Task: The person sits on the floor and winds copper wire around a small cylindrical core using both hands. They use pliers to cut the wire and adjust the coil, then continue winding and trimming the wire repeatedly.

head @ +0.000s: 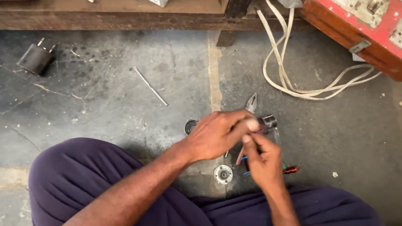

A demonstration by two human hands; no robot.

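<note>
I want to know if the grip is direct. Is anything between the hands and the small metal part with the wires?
Nothing visible: the left hand and right hand both touch the small metal part directly.

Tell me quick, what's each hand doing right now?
Left hand: closed around a small metal part.
Right hand: fingers pinched on thin coloured wires at that part.

The left hand (216, 133) closes its grip around a small metal cylinder (267, 122); the right hand (265, 160) pinches coloured wires (291, 169) just below. Pliers (251, 103) lie beyond the grip, a round metal cap (223, 174) beneath it on the floor (108, 111).
</note>
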